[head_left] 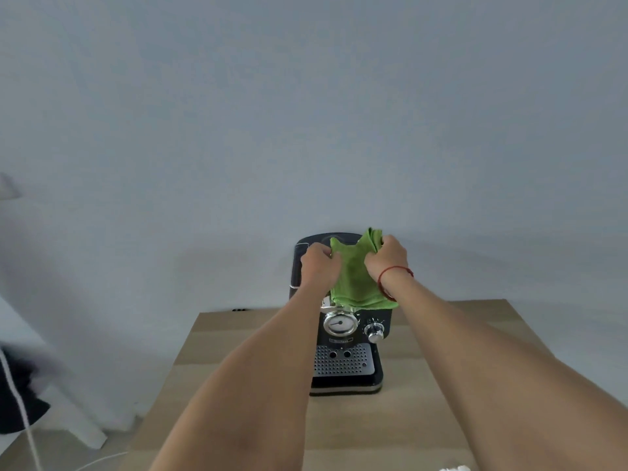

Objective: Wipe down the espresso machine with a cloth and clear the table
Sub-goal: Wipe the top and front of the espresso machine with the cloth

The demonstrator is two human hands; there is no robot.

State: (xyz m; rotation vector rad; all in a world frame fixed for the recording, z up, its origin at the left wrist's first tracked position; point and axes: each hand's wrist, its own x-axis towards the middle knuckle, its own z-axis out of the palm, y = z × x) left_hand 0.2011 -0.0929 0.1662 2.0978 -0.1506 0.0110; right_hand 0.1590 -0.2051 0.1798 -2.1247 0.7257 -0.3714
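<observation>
A dark espresso machine (343,334) stands on the wooden worktop (424,419), set toward its far edge and close to the pale wall (306,113) behind. Its front faces the person: a round gauge (340,323) sits at the upper middle, a chrome knob (374,332) just to the gauge's right, and a perforated metal drip tray (342,363) lies at the base.

A green cloth (356,280) is spread over the machine's top, its near edge hanging just over the front above the gauge. Both bare arms reach forward from the near edge of the worktop. The left hand (319,263) is clenched on the cloth's left side, fingers curled around a bunched corner. The right hand (387,260) is clenched on the cloth's right side, where a folded corner sticks up above the knuckles. The 2 hands are near each other with the cloth stretched between them. A red string bracelet (390,277) circles the right wrist.

At the near edge of the worktop, bottom right, a small white scrap (455,468) shows; what it is cannot be told. Off the worktop's left side, a white cable (20,402) runs down past a dark blurred shape (17,396).
</observation>
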